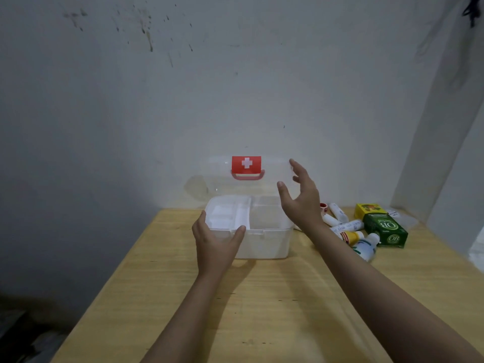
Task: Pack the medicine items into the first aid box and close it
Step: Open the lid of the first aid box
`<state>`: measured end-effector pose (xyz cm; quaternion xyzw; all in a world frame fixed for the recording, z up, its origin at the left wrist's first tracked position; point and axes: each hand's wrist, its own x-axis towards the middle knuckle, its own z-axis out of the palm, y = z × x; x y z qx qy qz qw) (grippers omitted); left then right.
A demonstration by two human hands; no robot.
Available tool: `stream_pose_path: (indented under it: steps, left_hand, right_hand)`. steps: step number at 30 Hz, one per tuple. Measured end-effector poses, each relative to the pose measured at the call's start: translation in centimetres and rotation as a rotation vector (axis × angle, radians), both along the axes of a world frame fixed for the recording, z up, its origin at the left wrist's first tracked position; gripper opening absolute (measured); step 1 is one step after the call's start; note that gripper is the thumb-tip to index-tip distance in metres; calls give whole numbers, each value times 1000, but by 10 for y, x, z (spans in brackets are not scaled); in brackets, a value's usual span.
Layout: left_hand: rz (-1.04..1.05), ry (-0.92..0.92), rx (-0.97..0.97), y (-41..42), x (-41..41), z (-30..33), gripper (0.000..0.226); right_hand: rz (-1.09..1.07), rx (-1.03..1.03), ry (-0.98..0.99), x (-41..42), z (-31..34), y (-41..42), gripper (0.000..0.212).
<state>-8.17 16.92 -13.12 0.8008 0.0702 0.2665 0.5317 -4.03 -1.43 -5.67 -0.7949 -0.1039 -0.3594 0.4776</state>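
Note:
A translucent white first aid box point(264, 242) stands on the wooden table with its clear lid point(222, 179) raised upright; a red cross label and a red handle show on the lid. An inner tray point(227, 210) sits in the box's left half. My left hand point(217, 239) grips the box's front left corner. My right hand point(301, 197) hovers open over the box's right side, fingers spread close to the lid's right edge. Medicine items lie to the right: a green carton point(386, 227), a yellow carton point(368, 209), a yellow-labelled bottle point(352, 237), a white bottle point(366, 247) and several small white tubes point(340, 218).
The wooden table point(262, 297) ends at a grey wall just behind the box. A white wall corner closes off the right side beyond the cartons. The table's left edge drops to a dark floor.

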Motion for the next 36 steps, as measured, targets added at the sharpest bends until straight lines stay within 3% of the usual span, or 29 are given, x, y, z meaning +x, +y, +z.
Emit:
stream_pose_path:
  steps: [7, 18, 29, 36]
  left_hand:
    - [21, -9, -30, -4, 4, -2, 97]
    - [22, -28, -45, -4, 7, -9, 99]
    - [22, -89, -63, 1, 4, -13, 96]
    - [-32, -128, -166, 9, 5, -17, 105]
  right_hand:
    - [-10, -130, 129, 33, -4, 1, 81]
    - [10, -279, 346, 57, -20, 2, 93]
    - [74, -175, 413, 43, -16, 0, 84]
    - [95, -199, 337, 2, -19, -12, 67]
